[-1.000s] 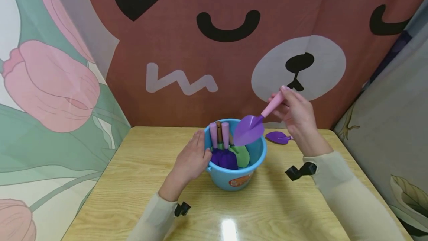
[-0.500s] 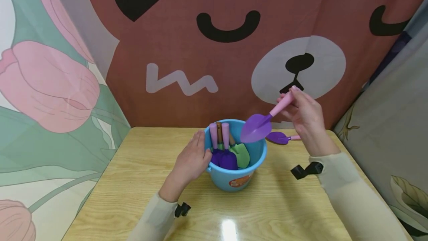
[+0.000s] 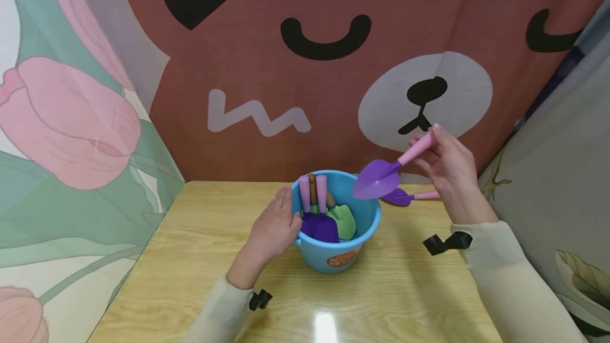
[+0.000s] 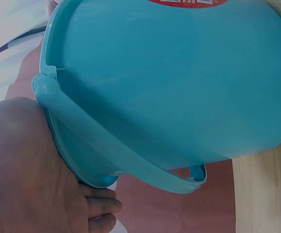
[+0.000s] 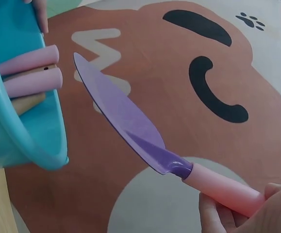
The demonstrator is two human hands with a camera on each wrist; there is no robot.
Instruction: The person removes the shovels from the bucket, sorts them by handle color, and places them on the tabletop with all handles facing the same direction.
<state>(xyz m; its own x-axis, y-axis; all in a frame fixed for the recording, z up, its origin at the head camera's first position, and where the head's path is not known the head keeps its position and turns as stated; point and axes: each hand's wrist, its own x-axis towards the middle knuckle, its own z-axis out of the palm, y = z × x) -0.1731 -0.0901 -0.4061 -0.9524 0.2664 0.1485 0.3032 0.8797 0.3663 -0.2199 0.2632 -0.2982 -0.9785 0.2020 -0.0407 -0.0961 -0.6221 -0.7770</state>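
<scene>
In the head view my right hand (image 3: pixel 452 168) pinches the pink handle of a purple toy trowel (image 3: pixel 378 179), raised over the bucket's right rim with its blade angled down to the left. The right wrist view shows the same trowel (image 5: pixel 118 109) apart from the bucket. My left hand (image 3: pixel 272 225) rests on the left rim of the blue bucket (image 3: pixel 312 256), its fingers straight. Against the rim, the left wrist view has the palm (image 4: pixel 26 160) beside the hanging bucket handle (image 4: pixel 116 143). Inside stand purple trowels with pink handles (image 3: pixel 322 192) and green ones with brown handles.
Another purple trowel (image 3: pixel 399 197) with a pink handle lies on the wooden table (image 3: pixel 200 258), behind and right of the bucket. A bear-print cloth (image 3: pixel 248 152) hangs along the table's back edge. Printed curtains flank both sides.
My right hand has moved to the right with the trowel, taking its blade from over the bucket's middle to its right rim. My left hand and the bucket stay put.
</scene>
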